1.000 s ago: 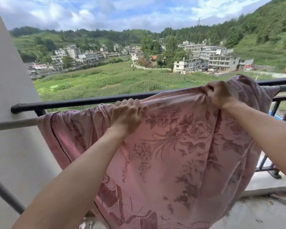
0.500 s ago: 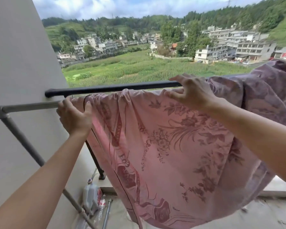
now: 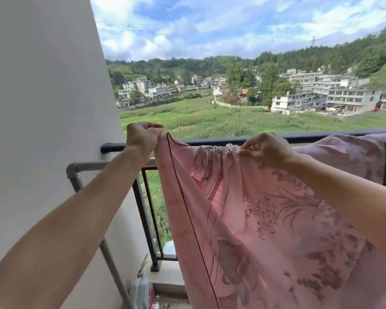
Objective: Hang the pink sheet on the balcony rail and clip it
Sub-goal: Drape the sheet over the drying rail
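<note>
Both hands are clamped on the pink sheet (image 3: pixel 265 219). The left hand (image 3: pixel 143 139) has its fingers curled tight round the dark-piped corner, lifted a little above the rail near the wall. The right hand (image 3: pixel 265 149) pinches a gathered bunch of the top hem further along. Between them the hem sags in small folds, and below it the cloth hangs down on the balcony side, out of view at the bottom. Past the right hand it lies draped over the balcony rail (image 3: pixel 334 136). Low by the wall a plastic bottle (image 3: pixel 140 288) stands on the floor, and a grey pipe (image 3: pixel 91 167) runs just under the rail's end. Beyond the rail lie green fields (image 3: pixel 210 121) and a cluster of houses. By my reading the hanging step is in hand, at the spreading of the left-end corner. Clipping has not begun, and no clip shows anywhere. The next move calls for drawing the corner out toward the wall end and laying the hem flat over the rail. One hand must then be freed to fetch a clip while the other pins the cloth.
</note>
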